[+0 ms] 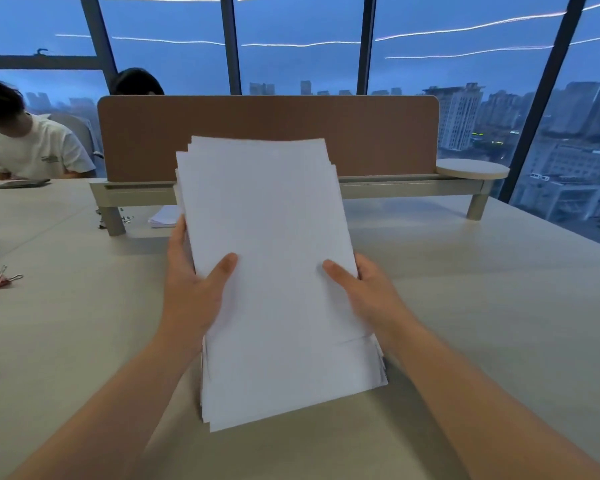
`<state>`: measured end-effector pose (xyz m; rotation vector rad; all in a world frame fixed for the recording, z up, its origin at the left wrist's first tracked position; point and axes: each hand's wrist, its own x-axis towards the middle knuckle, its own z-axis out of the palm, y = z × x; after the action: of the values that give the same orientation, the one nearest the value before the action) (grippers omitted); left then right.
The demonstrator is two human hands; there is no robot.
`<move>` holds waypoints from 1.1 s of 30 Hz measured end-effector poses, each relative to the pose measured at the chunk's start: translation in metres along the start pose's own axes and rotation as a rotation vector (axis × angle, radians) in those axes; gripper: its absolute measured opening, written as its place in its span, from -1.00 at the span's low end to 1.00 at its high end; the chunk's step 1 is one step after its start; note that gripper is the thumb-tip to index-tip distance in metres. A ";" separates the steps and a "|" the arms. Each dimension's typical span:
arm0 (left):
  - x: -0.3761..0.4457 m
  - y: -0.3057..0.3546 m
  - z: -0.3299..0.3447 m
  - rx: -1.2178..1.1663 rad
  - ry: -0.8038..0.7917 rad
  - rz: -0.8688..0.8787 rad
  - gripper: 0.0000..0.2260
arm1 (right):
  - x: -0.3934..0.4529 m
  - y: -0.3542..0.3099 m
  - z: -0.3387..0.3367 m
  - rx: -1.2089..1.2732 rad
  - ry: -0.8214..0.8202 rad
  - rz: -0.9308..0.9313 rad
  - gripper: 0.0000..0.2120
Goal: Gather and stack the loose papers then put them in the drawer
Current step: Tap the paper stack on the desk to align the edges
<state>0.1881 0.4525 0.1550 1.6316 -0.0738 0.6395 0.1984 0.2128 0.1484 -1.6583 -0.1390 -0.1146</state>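
Head view: left hand [191, 289] and right hand [368, 292] clamp the paper stack [274, 271] between them, upright above the desk [482, 289]. Its edges sit uneven; a slackened grip could let sheets slip out.

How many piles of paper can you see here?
2. One stack of papers is held upright between the left hand and right hand; a smaller pile lies on the desk behind, partly hidden.

plain white papers [274, 271], brown divider panel [267, 133], beige table [465, 289]
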 end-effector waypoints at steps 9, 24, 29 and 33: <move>-0.009 0.079 0.004 -0.114 0.092 0.201 -0.57 | -0.031 -0.049 0.005 -0.060 0.150 -0.397 -0.83; -0.021 0.127 -0.016 -0.323 -0.011 0.024 -0.77 | -0.062 -0.111 0.002 0.011 0.331 -0.335 -0.66; -0.031 0.117 -0.013 -0.293 -0.028 -0.062 -0.91 | -0.063 -0.107 0.012 0.056 0.313 -0.307 -0.61; -0.040 0.108 -0.011 -0.279 -0.016 -0.128 -0.92 | -0.064 -0.099 0.015 0.017 0.333 -0.288 -0.64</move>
<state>0.1068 0.4312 0.2342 1.3602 -0.0666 0.4937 0.1194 0.2349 0.2341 -1.5709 -0.1240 -0.6030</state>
